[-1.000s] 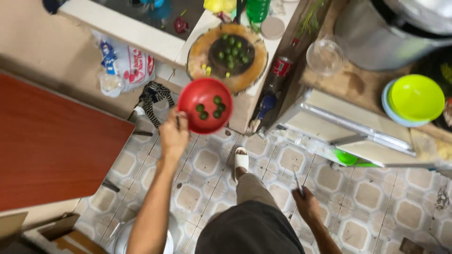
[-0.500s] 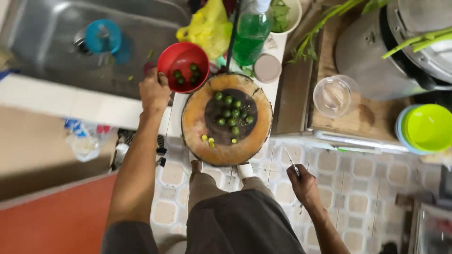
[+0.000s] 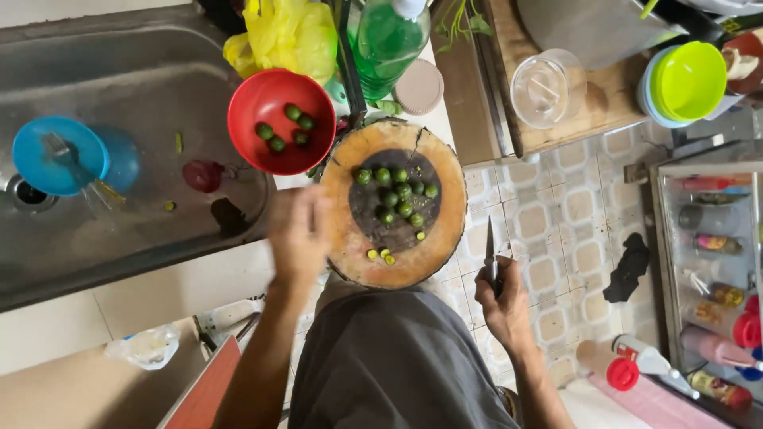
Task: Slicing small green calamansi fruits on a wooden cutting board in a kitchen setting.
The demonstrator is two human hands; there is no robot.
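My right hand [image 3: 502,306] has its fingers wrapped tight round a knife [image 3: 490,258], blade pointing up, off the right edge of the round wooden chopping board [image 3: 445,230], with bare tiled floor beside it. My left hand [image 3: 300,232] is blurred at the board's left edge; I cannot tell its grip. Small green limes [image 3: 397,195] sit at the board's centre, and the red bowl [image 3: 280,121] of limes rests on the sink's [image 3: 143,71] right edge.

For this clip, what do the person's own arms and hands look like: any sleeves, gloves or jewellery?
Both forearms are bare, with no sleeves in view. The left hand is motion-blurred, so small details cannot be told. The right hand shows no glove, ring or watch.
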